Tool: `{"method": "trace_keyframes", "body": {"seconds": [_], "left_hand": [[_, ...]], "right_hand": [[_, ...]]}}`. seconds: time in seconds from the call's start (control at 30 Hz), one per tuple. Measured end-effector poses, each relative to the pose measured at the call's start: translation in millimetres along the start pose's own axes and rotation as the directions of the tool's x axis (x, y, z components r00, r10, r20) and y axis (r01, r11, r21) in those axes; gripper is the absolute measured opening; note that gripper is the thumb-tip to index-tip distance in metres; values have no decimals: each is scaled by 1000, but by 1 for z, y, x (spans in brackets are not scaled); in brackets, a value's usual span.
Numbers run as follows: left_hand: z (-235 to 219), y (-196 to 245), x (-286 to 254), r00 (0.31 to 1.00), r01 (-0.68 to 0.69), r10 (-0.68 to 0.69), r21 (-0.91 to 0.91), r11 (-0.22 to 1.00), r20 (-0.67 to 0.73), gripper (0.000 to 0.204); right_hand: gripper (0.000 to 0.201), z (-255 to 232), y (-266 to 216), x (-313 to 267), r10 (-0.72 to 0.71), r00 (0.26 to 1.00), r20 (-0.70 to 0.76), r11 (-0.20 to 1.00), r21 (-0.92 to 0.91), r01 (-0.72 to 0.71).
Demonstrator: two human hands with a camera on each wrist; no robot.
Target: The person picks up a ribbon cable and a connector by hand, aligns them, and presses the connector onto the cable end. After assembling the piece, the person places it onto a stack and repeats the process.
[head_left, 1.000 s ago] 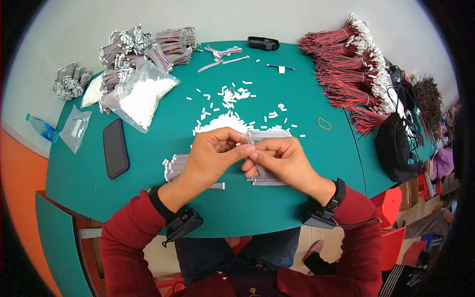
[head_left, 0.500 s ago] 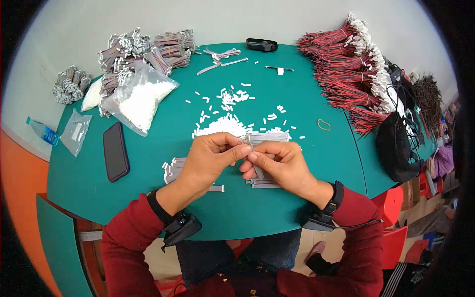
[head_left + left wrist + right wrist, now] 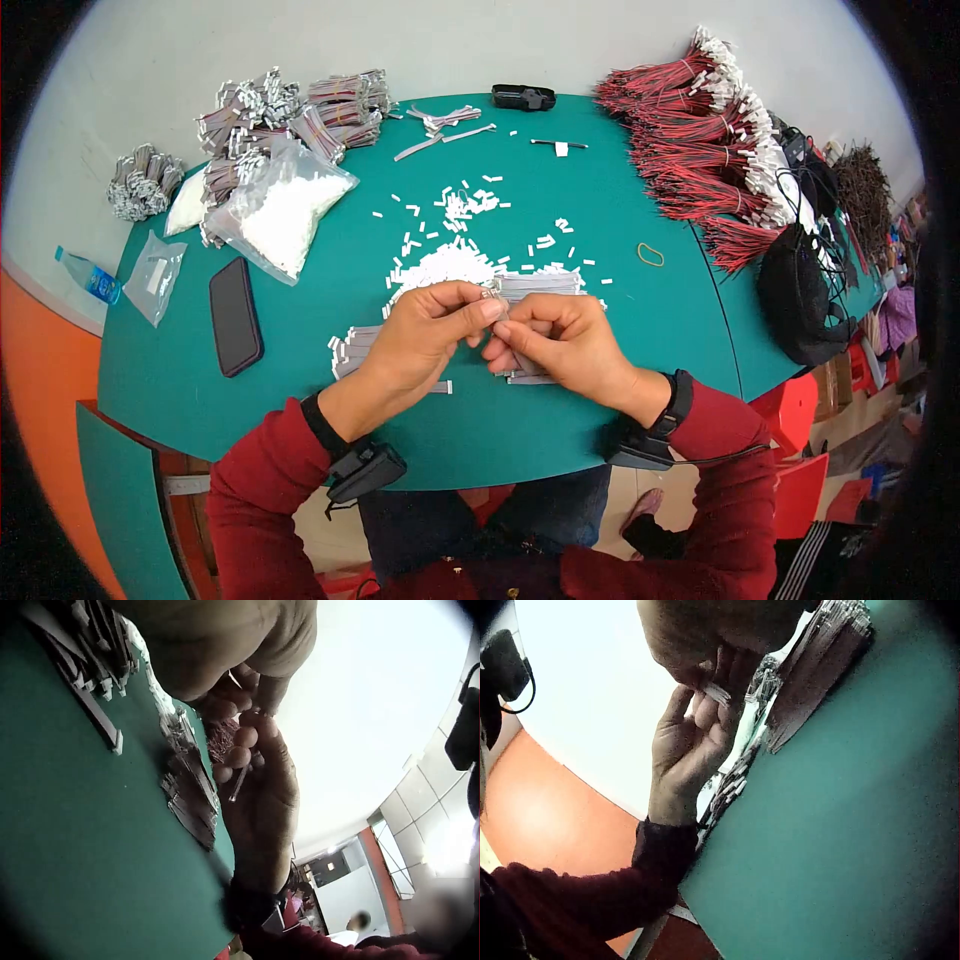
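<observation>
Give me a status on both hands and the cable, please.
Left hand and right hand pinching thin gray cable, close together. Cable partly hidden by fingers. Loose white pieces just beyond, not blocking.

Your left hand (image 3: pixel 425 335) and right hand (image 3: pixel 575 345) meet above the green tabletop (image 3: pixel 600 430), pinching a small grey ribbon cable (image 3: pixel 503 312) between them. Just beyond lies a heap of small white plastic connectors (image 3: pixel 450 264). To your left are a dark rectangular phone (image 3: pixel 236 316) and a clear plastic bag filled with white pieces (image 3: pixel 284 215); bundled red and black wires (image 3: pixel 690 145) are piled at far right.
</observation>
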State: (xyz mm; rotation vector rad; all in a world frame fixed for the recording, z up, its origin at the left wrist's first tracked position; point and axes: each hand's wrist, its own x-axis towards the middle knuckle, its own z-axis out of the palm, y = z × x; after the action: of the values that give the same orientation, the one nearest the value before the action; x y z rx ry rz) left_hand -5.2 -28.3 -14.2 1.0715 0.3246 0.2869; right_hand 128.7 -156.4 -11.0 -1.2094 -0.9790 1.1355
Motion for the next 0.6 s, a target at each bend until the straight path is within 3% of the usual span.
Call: {"method": "trace_keyframes", "body": {"seconds": [0.1, 0.3, 0.5, 0.6], "left_hand": [[8, 0, -2, 988, -119, 133, 176, 977, -72, 11], [5, 1, -4, 976, -199, 215, 292, 935, -21, 11], [0, -5, -2, 990, -138, 139, 46, 989, -35, 16], [6, 1, -3, 984, -175, 177, 91, 980, -16, 12]], "right_hand": [[15, -4, -2, 2, 42, 998, 52, 998, 53, -45], [16, -2, -3, 1, 43, 996, 73, 998, 47, -46], [16, -4, -9, 1, 45, 994, 102, 995, 81, -53], [15, -5, -9, 2, 39, 994, 103, 994, 101, -50]]}}
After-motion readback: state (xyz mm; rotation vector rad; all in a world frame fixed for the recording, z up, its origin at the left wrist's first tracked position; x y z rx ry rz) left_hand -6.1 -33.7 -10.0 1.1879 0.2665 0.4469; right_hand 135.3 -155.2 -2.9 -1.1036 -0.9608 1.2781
